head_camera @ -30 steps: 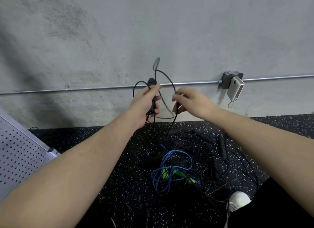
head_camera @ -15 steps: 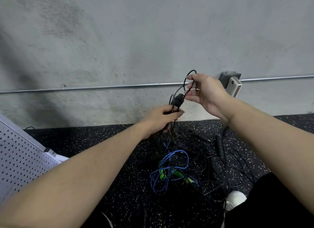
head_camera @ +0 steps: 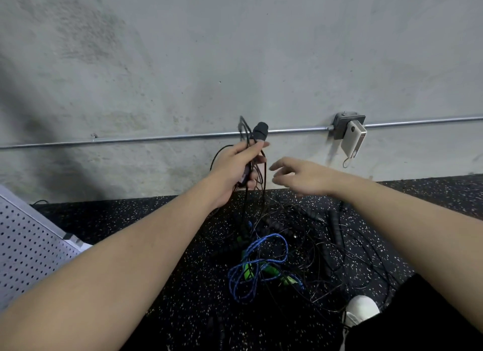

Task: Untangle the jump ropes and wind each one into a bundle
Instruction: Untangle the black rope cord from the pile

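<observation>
Cord feels light and limp; my left hand [head_camera: 236, 167] grips the black rope handle [head_camera: 258, 134], my right hand [head_camera: 300, 178] hangs empty, fingers relaxed.

Rough matt concrete wall [head_camera: 183, 63], shiny metal pipe [head_camera: 156, 138] (speckled rubbery floor [head_camera: 156, 220])

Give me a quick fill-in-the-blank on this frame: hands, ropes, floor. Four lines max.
1. The black jump rope handle is gripped by the ____ hand.
2. The right hand is ____ and holds nothing.
3. The blue rope lies in the tangle on the ____.
4. The white power bank hangs by the grey ____ on the wall.

Missing words: left; open; floor; box
</observation>
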The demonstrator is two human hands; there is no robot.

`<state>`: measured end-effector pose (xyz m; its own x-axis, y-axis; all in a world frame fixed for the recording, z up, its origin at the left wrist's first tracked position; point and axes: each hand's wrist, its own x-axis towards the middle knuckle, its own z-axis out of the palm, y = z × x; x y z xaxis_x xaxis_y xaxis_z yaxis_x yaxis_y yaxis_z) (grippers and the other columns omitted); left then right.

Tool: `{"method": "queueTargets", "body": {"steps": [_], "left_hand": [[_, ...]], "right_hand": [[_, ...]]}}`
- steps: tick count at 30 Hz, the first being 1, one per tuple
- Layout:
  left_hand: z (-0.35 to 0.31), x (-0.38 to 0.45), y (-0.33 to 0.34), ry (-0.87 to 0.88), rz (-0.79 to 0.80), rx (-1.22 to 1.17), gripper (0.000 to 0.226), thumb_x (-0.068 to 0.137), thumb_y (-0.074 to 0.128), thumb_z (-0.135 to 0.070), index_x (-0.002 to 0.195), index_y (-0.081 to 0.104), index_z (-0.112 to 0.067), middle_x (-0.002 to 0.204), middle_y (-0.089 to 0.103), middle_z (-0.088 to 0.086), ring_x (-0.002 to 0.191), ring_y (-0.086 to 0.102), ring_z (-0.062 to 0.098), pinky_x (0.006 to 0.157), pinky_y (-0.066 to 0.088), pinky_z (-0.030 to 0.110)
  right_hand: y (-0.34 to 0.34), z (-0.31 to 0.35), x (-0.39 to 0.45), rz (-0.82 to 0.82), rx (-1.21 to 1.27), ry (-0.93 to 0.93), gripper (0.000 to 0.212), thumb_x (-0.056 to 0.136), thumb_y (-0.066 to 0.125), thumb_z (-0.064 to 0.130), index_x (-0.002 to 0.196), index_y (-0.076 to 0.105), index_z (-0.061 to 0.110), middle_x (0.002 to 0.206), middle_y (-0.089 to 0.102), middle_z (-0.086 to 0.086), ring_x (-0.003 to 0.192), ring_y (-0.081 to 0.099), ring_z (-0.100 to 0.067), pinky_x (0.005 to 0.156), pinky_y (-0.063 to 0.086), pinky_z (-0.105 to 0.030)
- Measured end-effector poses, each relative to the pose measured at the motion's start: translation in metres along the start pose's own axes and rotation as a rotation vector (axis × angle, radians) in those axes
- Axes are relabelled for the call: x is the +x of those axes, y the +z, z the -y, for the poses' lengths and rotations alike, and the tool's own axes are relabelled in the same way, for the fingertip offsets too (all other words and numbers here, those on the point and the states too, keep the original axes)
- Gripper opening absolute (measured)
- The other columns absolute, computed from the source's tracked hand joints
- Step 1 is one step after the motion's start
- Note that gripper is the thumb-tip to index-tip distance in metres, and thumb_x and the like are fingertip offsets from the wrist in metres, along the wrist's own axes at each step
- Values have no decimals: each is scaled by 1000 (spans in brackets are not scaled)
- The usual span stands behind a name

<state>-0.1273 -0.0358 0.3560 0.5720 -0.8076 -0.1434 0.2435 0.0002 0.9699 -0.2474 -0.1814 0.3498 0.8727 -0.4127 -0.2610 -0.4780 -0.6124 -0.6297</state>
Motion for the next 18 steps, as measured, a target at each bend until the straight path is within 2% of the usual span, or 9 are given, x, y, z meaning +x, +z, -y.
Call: {"method": "queueTargets", "body": {"steps": [2,3,4,7,8,11,14,16,18], "left_hand": [[-5,2,-2,-4,2,-110,13,100,64,-28,99,75,-23,80,66,2,50,46,12,42,35,21],[-8,2,-3,-3,11,-153,14,100,63,-28,98,76,-23,80,65,3,50,45,12,42,34,22],[-10,3,-4,-1,23,-180,14,100,63,-29,97,75,-24,80,65,3,50,44,11,42,34,22],[-15,1,-4,1,52,-192,14,100,62,-30,98,74,-24,80,63,3,49,42,11,42,32,21],[-16,0,-3,-3,57,-193,14,100,61,-30,97,74,-25,80,63,2,49,42,11,42,31,21],[-15,-4,-3,-18,70,-207,15,101,60,-31,96,73,-25,79,63,1,49,41,11,43,30,20],[-16,-4,-5,-16,62,-239,15,102,58,-32,100,71,-26,79,63,1,49,41,10,43,30,20],[-16,-2,-8,0,23,-257,14,103,57,-33,106,69,-27,80,63,0,50,41,10,43,31,20],[-13,1,-12,21,-63,-205,16,101,61,-36,110,70,-28,86,65,2,51,44,11,44,35,22]], "right_hand": [[7,-1,2,45,-131,-77,40,96,60,44,135,52,36,137,60,6,116,61,-19,102,48,-35],[9,-1,4,42,-160,-81,40,95,61,48,132,52,36,137,59,5,118,59,-19,104,46,-36],[11,-1,6,2,-157,-60,38,93,62,50,127,53,33,133,61,2,112,61,-20,100,48,-36],[14,0,12,-203,-2,1,37,91,67,48,108,49,21,111,63,2,76,59,-14,66,47,-29],[15,1,13,-231,17,-21,35,91,67,47,108,49,22,109,62,4,77,60,-13,64,46,-29],[18,5,16,-230,-6,-117,24,95,64,43,111,59,25,109,65,5,91,63,-13,72,50,-26],[16,9,17,-256,-75,-189,15,98,61,38,101,63,23,93,68,4,67,54,-7,55,37,-16],[17,10,15,-204,24,-208,11,98,62,35,90,60,28,88,73,8,49,48,-3,50,37,-20],[20,10,13,-157,153,-208,13,98,64,30,86,60,28,83,76,9,51,57,-9,55,45,-27]]}}
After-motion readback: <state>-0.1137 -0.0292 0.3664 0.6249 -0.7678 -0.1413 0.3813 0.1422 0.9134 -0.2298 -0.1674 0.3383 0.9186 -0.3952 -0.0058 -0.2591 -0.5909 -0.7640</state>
